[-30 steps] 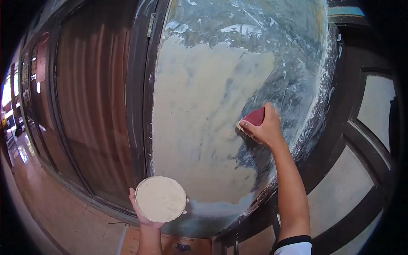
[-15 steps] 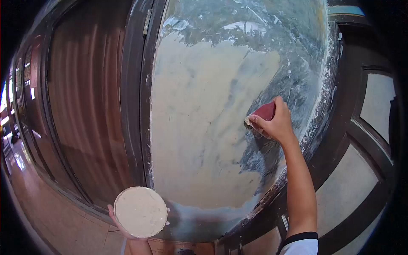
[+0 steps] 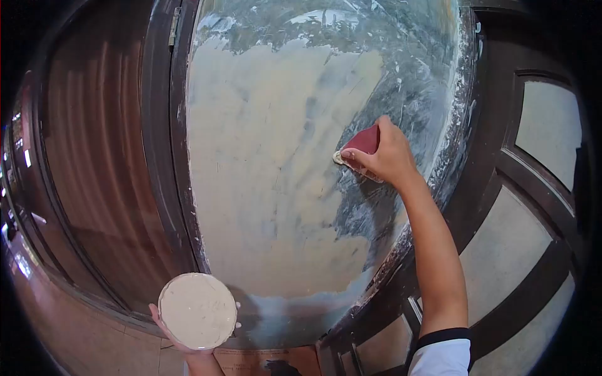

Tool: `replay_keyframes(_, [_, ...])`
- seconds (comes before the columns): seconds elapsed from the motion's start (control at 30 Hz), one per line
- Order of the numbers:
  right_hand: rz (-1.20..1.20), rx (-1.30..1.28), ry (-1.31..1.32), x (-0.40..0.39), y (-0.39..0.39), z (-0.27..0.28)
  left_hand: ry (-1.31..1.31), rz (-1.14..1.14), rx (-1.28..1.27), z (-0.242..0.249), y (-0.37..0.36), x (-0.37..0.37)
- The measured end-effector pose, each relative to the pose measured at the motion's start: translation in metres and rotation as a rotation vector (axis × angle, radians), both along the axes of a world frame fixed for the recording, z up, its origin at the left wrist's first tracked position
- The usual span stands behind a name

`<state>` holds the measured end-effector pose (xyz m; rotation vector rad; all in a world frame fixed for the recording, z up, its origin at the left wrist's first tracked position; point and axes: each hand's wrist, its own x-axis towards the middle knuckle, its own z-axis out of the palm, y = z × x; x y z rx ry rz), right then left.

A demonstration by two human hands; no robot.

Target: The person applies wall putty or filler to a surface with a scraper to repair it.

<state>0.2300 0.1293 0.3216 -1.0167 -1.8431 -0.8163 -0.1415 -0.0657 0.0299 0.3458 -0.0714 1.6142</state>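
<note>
My right hand point(image 3: 390, 153) grips a dark red, flat putty spreader point(image 3: 365, 140) at the wall. A lump of cream putty point(image 3: 338, 158) sits at the spreader's left corner. Behind it, the wall point(image 3: 263, 169) carries a broad cream coat, while a bare grey-green patch point(image 3: 414, 106) shows to the right and above. Low on the left, my left hand point(image 3: 170, 329) holds a round tub of cream putty point(image 3: 198, 311) from beneath, its fingertips showing on both sides of the rim. Most of that palm is hidden under the tub.
A dark wooden frame with a hinge point(image 3: 174, 26) borders the wall on the left, beside a brown curtain point(image 3: 94, 163) behind glass. At right stands a dark door with pale panels point(image 3: 508, 244). Brown cardboard point(image 3: 269, 360) lies on the floor below.
The whole view has shifted, so the wall, tub and both hands appear farther left. The spreader stays at the edge between coated and bare wall, with only a slight change of position.
</note>
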Motion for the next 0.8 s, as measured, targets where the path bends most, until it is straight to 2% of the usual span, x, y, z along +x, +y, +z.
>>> replay_keyframes(0.07, [-0.025, -0.066, 0.055, -0.002, -0.005, 0.004, -0.003, -0.006, 0.026, 0.0, -0.001, -0.002])
replay_keyframes(0.1, [-0.001, -0.085, 0.114, -0.002, -0.006, 0.005, -0.29, 0.033, -0.024, 0.018, -0.01, 0.007])
replay_keyframes(0.2, [0.03, -0.112, 0.172, -0.003, -0.007, 0.004, -0.395, -0.042, 0.096, 0.013, -0.014, 0.002])
replay_keyframes(0.33, [-0.063, 0.003, 0.042, 0.0, 0.005, -0.002, -0.265, 0.038, 0.043, 0.013, -0.019, 0.005])
replay_keyframes(0.43, [0.023, -0.03, 0.275, -0.004, 0.005, -0.003, -0.398, 0.017, 0.025, 0.011, -0.023, 0.006])
replay_keyframes(0.53, [0.015, -0.001, 0.161, -0.001, 0.004, -0.008, -0.282, 0.026, 0.066, 0.008, -0.023, 0.008])
replay_keyframes(0.57, [-0.075, 0.069, 0.015, 0.002, 0.008, -0.008, -0.086, 0.081, 0.118, 0.008, -0.023, 0.007])
replay_keyframes(0.6, [-0.067, 0.07, 0.014, 0.003, 0.009, -0.006, 0.109, 0.137, 0.167, 0.006, -0.024, 0.007])
replay_keyframes(0.63, [-0.056, 0.038, 0.058, 0.003, 0.011, -0.004, -0.016, 0.118, 0.146, 0.005, -0.025, 0.008])
replay_keyframes(0.73, [-0.028, 0.008, 0.162, -0.001, 0.01, -0.008, -0.005, 0.142, 0.129, 0.007, -0.029, 0.013])
replay_keyframes(0.8, [0.058, 0.02, 0.358, -0.005, 0.01, -0.009, 0.055, 0.149, 0.132, 0.011, -0.032, 0.015])
